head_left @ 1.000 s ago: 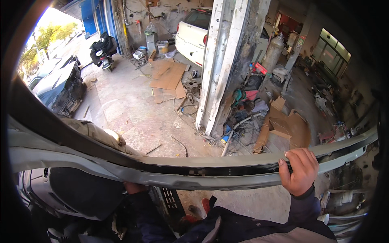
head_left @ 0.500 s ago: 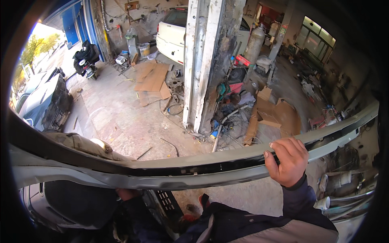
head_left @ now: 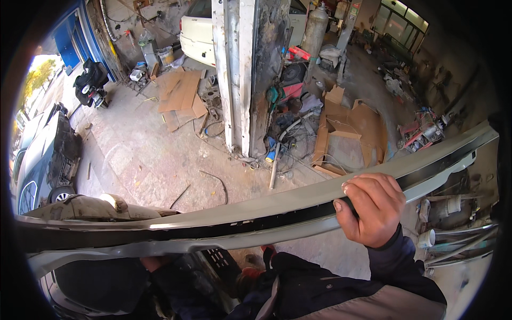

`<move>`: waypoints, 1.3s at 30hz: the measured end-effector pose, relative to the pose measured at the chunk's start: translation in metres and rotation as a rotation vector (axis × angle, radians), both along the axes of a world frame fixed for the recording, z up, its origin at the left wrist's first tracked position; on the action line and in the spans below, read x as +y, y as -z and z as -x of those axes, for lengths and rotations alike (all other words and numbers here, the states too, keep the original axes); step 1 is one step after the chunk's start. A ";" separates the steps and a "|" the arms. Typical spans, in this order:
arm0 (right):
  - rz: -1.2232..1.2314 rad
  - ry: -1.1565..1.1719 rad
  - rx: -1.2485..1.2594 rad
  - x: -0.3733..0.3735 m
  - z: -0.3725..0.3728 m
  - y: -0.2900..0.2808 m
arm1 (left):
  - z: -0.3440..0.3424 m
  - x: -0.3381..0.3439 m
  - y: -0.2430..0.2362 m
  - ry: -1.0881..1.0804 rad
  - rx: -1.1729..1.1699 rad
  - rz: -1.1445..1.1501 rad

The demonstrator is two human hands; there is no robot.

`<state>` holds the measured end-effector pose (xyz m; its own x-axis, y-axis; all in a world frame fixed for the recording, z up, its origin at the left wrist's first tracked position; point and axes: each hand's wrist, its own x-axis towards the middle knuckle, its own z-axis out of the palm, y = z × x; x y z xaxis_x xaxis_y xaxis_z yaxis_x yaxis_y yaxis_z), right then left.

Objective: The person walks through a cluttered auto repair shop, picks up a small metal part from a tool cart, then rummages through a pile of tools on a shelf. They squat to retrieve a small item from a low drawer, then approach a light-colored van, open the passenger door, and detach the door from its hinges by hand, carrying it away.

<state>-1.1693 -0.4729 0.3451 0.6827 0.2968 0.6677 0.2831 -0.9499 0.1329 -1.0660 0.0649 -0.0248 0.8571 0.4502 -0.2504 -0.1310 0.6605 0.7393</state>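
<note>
A long grey car body panel [head_left: 256, 211] with a dark slot along its length spans the view from side to side, its right end higher. My right hand [head_left: 373, 208] is closed over the panel right of centre, with the fingers on its far edge and the thumb near the slot. Below the panel's left part, my left hand [head_left: 154, 262] shows only partly; its fingers are hidden under the lower edge, so its grip cannot be made out. A dark grey padded part [head_left: 101, 285] lies below the left stretch of panel, close to that hand.
A white steel column [head_left: 234, 80] stands ahead, with cables and tools round its foot. Flattened cardboard [head_left: 181, 93] and an open cardboard box [head_left: 352, 133] lie on the floor. Beyond are a cream car [head_left: 198, 40], a motorcycle [head_left: 92, 85], a dark car [head_left: 45, 154] and a gas cylinder [head_left: 316, 32].
The room has shifted left and upward in the view. The panel lies at a different slant, its left part lower in view. My right hand still grips it, slightly further left in the picture.
</note>
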 end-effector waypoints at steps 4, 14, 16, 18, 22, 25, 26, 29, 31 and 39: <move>0.002 -0.015 0.011 -0.001 0.000 -0.002 | 0.001 0.003 -0.001 0.004 0.016 -0.021; -0.006 -0.019 0.019 0.000 -0.001 0.002 | 0.001 0.004 0.006 -0.024 0.010 -0.026; 0.011 -0.004 0.024 0.001 0.000 0.003 | 0.003 0.003 0.014 -0.028 0.021 -0.066; 0.025 -0.033 0.012 0.003 0.000 0.005 | 0.010 -0.003 0.016 -0.067 -0.009 -0.302; 0.046 -0.058 0.003 0.004 0.000 0.008 | 0.031 -0.041 -0.001 -0.201 -0.199 -0.056; 0.042 -0.056 0.013 0.003 0.002 0.012 | 0.052 -0.063 -0.023 -0.185 -0.193 0.010; 0.023 -0.036 0.040 0.002 0.003 0.013 | 0.062 -0.069 -0.029 -0.192 -0.113 -0.033; 0.025 -0.015 0.033 -0.001 0.005 0.016 | 0.094 -0.081 -0.032 -0.137 -0.013 -0.104; 0.061 -0.022 0.014 -0.005 0.005 0.017 | 0.116 -0.093 -0.025 -0.134 0.037 -0.100; 0.089 -0.009 -0.028 -0.014 0.003 0.021 | 0.177 -0.108 -0.002 -0.045 0.174 -0.160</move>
<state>-1.1727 -0.4870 0.3241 0.6609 0.3622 0.6573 0.2867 -0.9313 0.2249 -1.2431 -0.0436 -0.0228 0.7853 0.5329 -0.3151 -0.0190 0.5295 0.8481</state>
